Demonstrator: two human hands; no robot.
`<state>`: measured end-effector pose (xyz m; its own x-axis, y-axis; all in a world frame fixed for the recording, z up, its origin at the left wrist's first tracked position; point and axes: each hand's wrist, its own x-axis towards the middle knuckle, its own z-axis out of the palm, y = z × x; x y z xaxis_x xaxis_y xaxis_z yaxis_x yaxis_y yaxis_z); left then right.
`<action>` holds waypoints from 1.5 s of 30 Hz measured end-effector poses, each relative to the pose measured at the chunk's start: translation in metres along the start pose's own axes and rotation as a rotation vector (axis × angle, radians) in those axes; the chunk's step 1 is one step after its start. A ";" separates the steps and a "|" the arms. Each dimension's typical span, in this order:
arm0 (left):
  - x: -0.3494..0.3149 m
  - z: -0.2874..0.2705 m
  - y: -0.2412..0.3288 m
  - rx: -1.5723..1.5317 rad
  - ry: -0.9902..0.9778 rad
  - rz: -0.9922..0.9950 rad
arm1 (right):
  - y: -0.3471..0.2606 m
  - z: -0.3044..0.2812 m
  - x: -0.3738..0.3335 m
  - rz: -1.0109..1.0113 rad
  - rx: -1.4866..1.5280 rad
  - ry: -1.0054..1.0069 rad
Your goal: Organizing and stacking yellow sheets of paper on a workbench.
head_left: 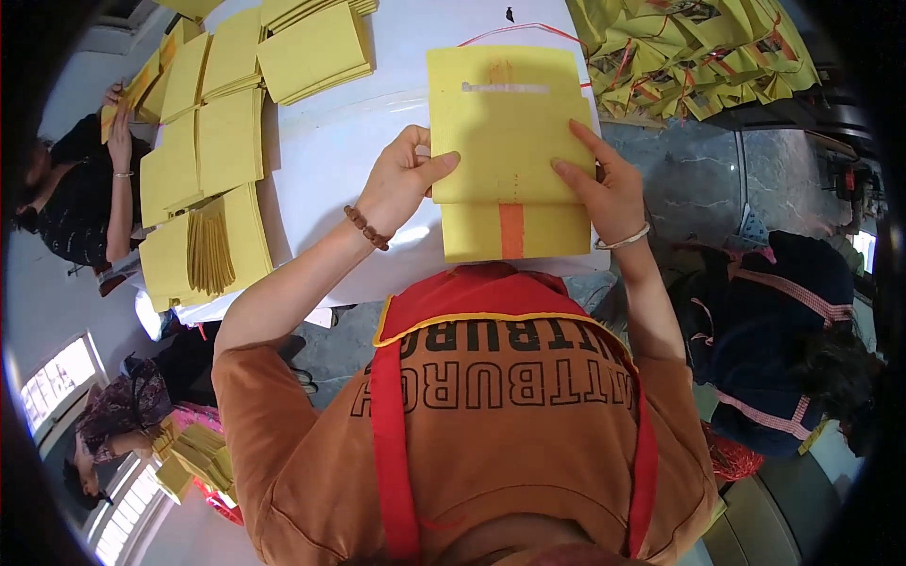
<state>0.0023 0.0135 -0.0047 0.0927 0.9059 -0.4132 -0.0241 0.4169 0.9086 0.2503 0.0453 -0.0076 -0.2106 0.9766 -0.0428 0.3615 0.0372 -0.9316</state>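
A yellow paper packet (510, 141) is held up between my two hands over the near right part of the white table. A pale strip runs across its upper part, and an orange strip (511, 231) runs down the lower flap. My left hand (406, 177) pinches its left edge, thumb on the front. On the right side, my right hand (609, 189) grips the edge with thumb in front and index finger stretched up along it. A thin red cord (528, 26) arcs behind the packet's top.
Stacks of yellow paper (231, 137) cover the left of the white table (330, 151). Many finished-looking yellow pieces with red cords (689, 52) lie at the far right. Another person (85, 198) handles yellow paper at the left; a person in dark clothing (774, 330) is at the right.
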 end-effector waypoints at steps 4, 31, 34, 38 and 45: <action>-0.001 -0.002 0.007 0.021 0.001 -0.008 | 0.000 -0.001 0.000 0.040 0.022 -0.005; 0.000 0.044 0.027 1.127 0.037 0.973 | -0.003 0.001 0.003 0.042 -0.086 0.042; 0.015 0.056 0.010 1.266 -0.008 0.976 | 0.001 0.000 0.003 0.027 -0.022 0.036; 0.019 0.055 -0.003 1.367 -0.031 0.940 | 0.006 0.000 0.001 -0.020 0.002 0.039; 0.023 0.054 -0.004 1.372 -0.075 0.895 | -0.026 0.006 -0.004 -0.505 -0.590 0.068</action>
<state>0.0588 0.0285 -0.0147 0.5823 0.7856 0.2090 0.7516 -0.6183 0.2300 0.2361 0.0390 0.0151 -0.4287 0.8215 0.3759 0.6638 0.5687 -0.4857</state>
